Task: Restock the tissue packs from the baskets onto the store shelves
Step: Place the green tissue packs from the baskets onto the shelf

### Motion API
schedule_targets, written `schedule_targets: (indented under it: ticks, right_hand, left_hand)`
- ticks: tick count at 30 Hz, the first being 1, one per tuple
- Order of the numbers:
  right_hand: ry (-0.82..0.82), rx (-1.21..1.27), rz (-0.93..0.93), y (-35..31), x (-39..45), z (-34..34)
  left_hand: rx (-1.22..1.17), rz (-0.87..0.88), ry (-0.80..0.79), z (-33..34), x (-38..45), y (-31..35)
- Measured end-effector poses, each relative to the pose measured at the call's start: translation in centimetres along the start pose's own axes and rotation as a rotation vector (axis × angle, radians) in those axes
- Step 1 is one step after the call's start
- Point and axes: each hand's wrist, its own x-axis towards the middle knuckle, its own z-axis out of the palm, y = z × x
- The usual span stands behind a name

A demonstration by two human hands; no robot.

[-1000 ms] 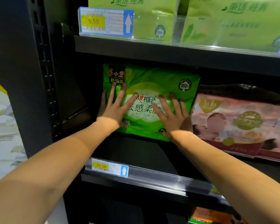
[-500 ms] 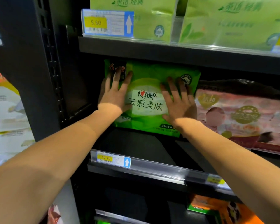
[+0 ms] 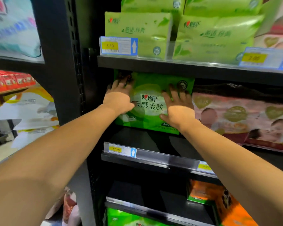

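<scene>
Head view, looking forward and down along two bare forearms: a bright green plastic tissue pack [image 3: 153, 101] with a pale oval label and dark printed characters stands upright at the back of a dark metal store shelf [image 3: 153, 142], its top edge tucked just under the shelf board above. The left hand [image 3: 118, 98] lies flat on the pack's left part, fingers straight and slightly spread, fingertips up by a dark badge in the pack's top corner. The right hand [image 3: 178, 106] lies flat on the pack's right part, fingers straight and spread, fingertips just below a round printed seal. Neither hand curls round the pack; both press on its face.

Just right of the right hand's fingers, touching the green pack's edge, lies a wide pink plastic pack [image 3: 242, 118] printed with baby pictures. Below both wrists the bare dark shelf floor runs forward to a clear rail carrying a yellow-and-blue price tag [image 3: 122, 150]. Above the fingertips, the upper shelf [image 3: 170, 66] holds light green tissue packs [image 3: 137, 33] behind another price tag [image 3: 118, 46]. Below, an orange pack [image 3: 207, 194] sits at the right. Left of the left hand's fingers rises a black slotted upright [image 3: 75, 62], and beyond it blurred white and yellow packs [image 3: 31, 111] fill a neighbouring bay.
</scene>
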Motion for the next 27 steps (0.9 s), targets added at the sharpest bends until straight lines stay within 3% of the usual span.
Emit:
schedule_targets:
  ticks: [5, 14, 27]
  right_hand:
    - [-0.022, 0.025, 0.047, -1.9, -5.4, -3.6]
    - [-0.104, 0.063, 0.108, -6.3, -21.2, -10.5]
    - [-0.315, 0.082, 0.181, -5.5, -43.6, -16.9]
  left_hand:
    - [0.112, 0.164, 0.033, -2.1, -5.8, -0.1]
    - [0.061, 0.383, -0.012, -2.6, -21.6, 0.2]
    - [-0.210, 0.584, -0.108, -5.7, -40.9, 7.4]
